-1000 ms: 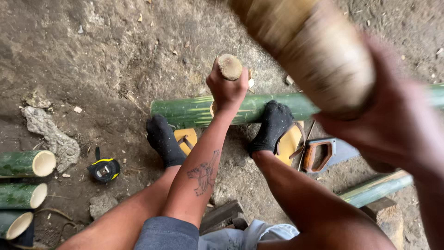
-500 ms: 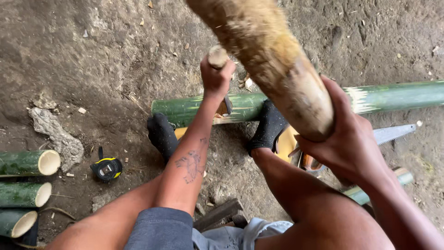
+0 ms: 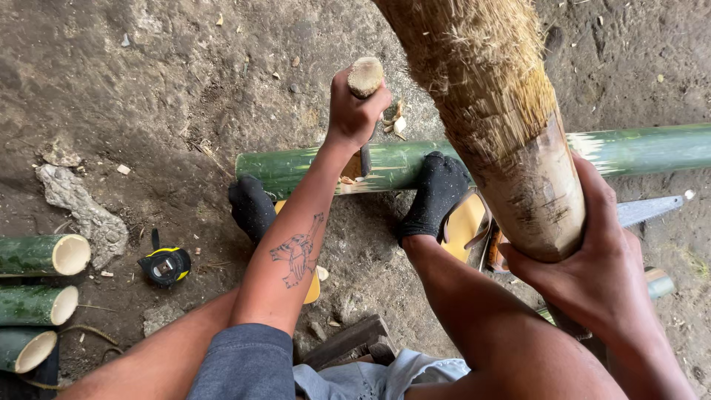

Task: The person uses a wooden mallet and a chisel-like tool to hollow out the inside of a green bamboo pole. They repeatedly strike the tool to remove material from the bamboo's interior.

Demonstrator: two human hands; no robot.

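Note:
My left hand (image 3: 355, 111) grips a wooden handle (image 3: 365, 76) whose blade stands in the top of a long green bamboo pole (image 3: 415, 161) lying across the dirt floor. My right hand (image 3: 592, 274) is raised close to the camera and holds a thick wooden club (image 3: 511, 141) with a frayed, fibrous upper part. Both of my feet, in black socks (image 3: 437, 194), rest on yellow sandals against the pole's near side.
Three cut bamboo pieces (image 3: 44, 255) lie at the left edge. A black and yellow tape measure (image 3: 166, 265) sits beside them, near a grey rag (image 3: 81, 211). A hand saw (image 3: 652, 209) lies under the club at right. A wooden block (image 3: 348, 342) sits beneath me.
My right hand has swung the club leftward and down, closer to the handle. My left hand stays on the handle over the pole.

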